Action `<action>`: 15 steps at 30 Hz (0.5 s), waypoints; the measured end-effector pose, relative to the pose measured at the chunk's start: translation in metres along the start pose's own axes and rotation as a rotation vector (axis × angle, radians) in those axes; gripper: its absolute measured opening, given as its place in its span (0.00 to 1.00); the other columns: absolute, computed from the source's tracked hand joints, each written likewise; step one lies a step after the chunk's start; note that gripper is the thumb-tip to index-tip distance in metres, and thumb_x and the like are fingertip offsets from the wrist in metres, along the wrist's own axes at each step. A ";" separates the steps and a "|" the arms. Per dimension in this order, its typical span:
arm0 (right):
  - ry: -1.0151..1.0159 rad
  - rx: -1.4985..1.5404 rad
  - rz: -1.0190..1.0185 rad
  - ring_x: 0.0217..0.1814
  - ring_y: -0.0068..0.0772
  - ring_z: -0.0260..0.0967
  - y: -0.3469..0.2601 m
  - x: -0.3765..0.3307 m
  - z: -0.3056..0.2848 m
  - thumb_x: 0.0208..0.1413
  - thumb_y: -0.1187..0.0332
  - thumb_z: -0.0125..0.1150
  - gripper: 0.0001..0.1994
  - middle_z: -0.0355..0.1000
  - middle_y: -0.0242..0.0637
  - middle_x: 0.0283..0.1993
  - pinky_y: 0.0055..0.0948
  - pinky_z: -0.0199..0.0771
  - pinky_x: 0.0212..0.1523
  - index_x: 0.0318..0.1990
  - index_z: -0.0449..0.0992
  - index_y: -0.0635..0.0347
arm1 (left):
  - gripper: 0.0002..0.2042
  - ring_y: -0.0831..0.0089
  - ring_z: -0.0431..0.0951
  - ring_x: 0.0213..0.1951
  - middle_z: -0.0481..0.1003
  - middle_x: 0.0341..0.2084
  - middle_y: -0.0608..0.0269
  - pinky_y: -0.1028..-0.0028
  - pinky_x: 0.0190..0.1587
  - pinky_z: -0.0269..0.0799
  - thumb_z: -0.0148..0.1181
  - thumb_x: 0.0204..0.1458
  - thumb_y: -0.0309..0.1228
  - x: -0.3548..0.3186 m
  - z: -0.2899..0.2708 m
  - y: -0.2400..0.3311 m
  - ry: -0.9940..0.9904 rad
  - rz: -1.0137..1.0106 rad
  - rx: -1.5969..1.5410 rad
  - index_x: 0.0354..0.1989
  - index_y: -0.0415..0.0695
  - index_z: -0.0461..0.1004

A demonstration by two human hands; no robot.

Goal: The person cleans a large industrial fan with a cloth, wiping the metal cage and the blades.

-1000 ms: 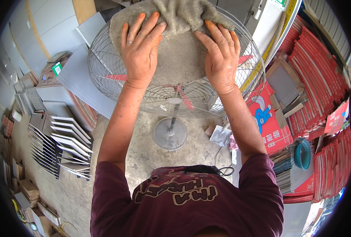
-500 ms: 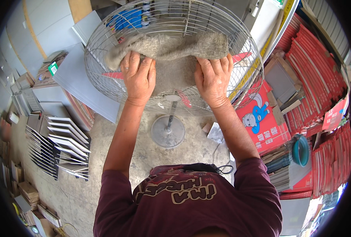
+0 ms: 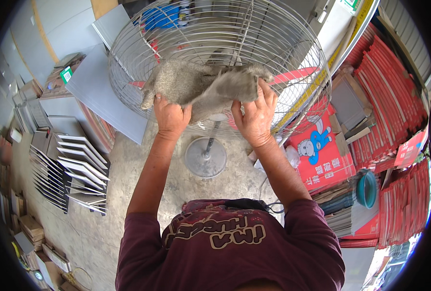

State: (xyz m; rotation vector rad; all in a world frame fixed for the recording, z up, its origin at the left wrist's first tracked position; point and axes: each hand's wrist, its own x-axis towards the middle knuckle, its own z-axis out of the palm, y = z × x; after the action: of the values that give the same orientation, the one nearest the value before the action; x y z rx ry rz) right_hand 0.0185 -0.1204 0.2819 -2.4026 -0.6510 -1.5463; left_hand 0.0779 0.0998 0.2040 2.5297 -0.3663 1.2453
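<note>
A folded grey-brown cloth (image 3: 179,80), fuzzy like a towel, is stretched between my two hands. My left hand (image 3: 171,116) grips its lower left part, fingers curled into it. With thumb and fingers my right hand (image 3: 256,112) pinches the right part, where a flap folds over. Just beyond the cloth stands a large round pedestal fan with a wire cage (image 3: 283,43) and red blades (image 3: 295,75). Part of the cage and the fan's middle are hidden behind the cloth. Below, the fan's round grey base (image 3: 205,160) rests on the floor.
At the left, a black rack (image 3: 55,189) holds several white and dark tile panels. Grey boards (image 3: 111,97) lean behind it. On the right are stacks of flat red cartons (image 3: 390,92), a red printed box (image 3: 322,155) and a teal basin (image 3: 366,189).
Both hands have come lower and nearer to me with the cloth. Its right part has folded over into a flap, and my right hand's grip has turned.
</note>
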 end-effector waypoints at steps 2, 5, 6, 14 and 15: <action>-0.044 0.012 -0.029 0.55 0.55 0.58 0.000 -0.008 0.005 0.32 0.69 0.65 0.23 0.62 0.53 0.52 0.51 0.57 0.52 0.42 0.71 0.67 | 0.18 0.39 0.68 0.46 0.72 0.40 0.35 0.50 0.54 0.58 0.62 0.37 0.37 0.005 -0.006 0.001 0.024 0.030 -0.113 0.34 0.36 0.79; -0.049 0.040 0.005 0.54 0.58 0.57 -0.006 -0.006 0.005 0.30 0.68 0.65 0.27 0.60 0.54 0.52 0.53 0.56 0.51 0.44 0.70 0.69 | 0.20 0.43 0.64 0.53 0.71 0.47 0.42 0.52 0.60 0.51 0.60 0.39 0.33 0.020 -0.026 0.008 0.107 0.057 -0.225 0.43 0.37 0.75; -0.030 0.034 -0.007 0.54 0.60 0.56 -0.006 -0.003 0.005 0.29 0.67 0.66 0.29 0.58 0.58 0.51 0.56 0.55 0.51 0.45 0.68 0.69 | 0.21 0.44 0.63 0.56 0.70 0.49 0.46 0.52 0.61 0.48 0.59 0.40 0.31 0.027 -0.036 0.011 0.142 0.063 -0.252 0.47 0.37 0.73; 0.175 -0.114 -0.091 0.56 0.62 0.54 -0.012 0.095 -0.009 0.31 0.62 0.67 0.30 0.59 0.60 0.50 0.60 0.49 0.58 0.45 0.69 0.70 | 0.21 0.44 0.63 0.55 0.70 0.49 0.43 0.52 0.62 0.47 0.55 0.36 0.28 0.120 -0.080 -0.003 0.340 0.200 -0.152 0.44 0.35 0.74; 0.204 -0.128 -0.125 0.56 0.61 0.54 -0.008 0.108 -0.008 0.31 0.61 0.67 0.30 0.59 0.60 0.50 0.59 0.49 0.59 0.45 0.70 0.70 | 0.21 0.44 0.63 0.55 0.70 0.49 0.43 0.52 0.62 0.47 0.55 0.35 0.28 0.129 -0.082 -0.005 0.322 0.186 -0.107 0.42 0.35 0.75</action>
State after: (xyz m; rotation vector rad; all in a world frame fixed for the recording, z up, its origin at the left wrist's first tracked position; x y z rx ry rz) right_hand 0.0466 -0.0895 0.3822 -2.2871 -0.6898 -1.9076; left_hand 0.0969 0.1227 0.3534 2.1969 -0.5823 1.6253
